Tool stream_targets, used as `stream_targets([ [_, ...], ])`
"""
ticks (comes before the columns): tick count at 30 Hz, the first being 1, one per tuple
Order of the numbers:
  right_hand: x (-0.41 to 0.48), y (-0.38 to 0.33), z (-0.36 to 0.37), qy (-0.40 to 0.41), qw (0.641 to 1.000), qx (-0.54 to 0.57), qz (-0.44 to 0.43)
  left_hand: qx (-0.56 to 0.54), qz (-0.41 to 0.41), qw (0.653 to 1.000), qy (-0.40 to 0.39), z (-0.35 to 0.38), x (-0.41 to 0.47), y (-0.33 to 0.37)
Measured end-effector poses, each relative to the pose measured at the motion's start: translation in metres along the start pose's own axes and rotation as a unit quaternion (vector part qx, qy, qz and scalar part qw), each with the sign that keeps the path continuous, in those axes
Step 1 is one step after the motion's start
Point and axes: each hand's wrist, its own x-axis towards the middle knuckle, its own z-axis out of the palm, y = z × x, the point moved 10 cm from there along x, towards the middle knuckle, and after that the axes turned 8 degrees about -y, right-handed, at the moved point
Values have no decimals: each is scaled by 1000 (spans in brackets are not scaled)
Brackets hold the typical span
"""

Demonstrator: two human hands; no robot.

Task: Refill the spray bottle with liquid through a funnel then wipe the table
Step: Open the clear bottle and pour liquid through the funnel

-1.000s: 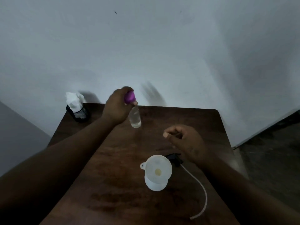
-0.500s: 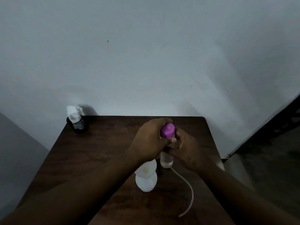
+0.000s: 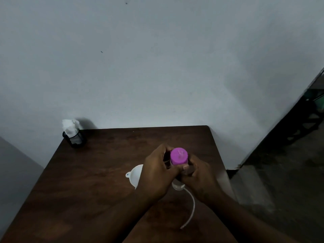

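Fingers (image 3: 162,151) of the left hand (image 3: 157,174) and right hand (image 3: 201,178) clasp a clear bottle (image 3: 178,186) just below its purple cap (image 3: 179,156), over the counter (image 3: 105,172). White funnel (image 3: 135,174) stands just left, partly behind the left hand. A white tube (image 3: 192,206) lies on the counter nearby.

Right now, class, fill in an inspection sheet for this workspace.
surface: dark wooden table, set against the wall.
job's things: purple-capped bottle in both hands; white funnel partly hidden behind the left hand; thin white tube lying curved on the table.
clutter: black holder with white tissue, far left corner.
grips: left hand and right hand both grip the bottle just below its cap.
cables: nothing seen.
surroundings: pale wall; dark floor at right.
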Motion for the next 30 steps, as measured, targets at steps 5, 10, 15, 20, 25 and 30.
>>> stream_targets([
  [5,-5,6,1,12,1000,17,10,2,-27,997,72,0,-8,-1],
  [10,-7,16,1,12,1000,23,17,-15,-33,999,18,11,-7,-7],
  [15,-7,7,-2,9,1000,-2,-8,-24,-7,1000,6,11,-8,-8],
  [20,-8,6,1,-7,1000,0,6,-9,-21,1000,-17,12,-5,-8],
  [25,-7,12,5,-17,1000,-4,18,5,-6,998,-56,13,-1,-9],
  [30,-6,16,9,-24,999,12,34,24,-18,998,-49,11,1,-7],
])
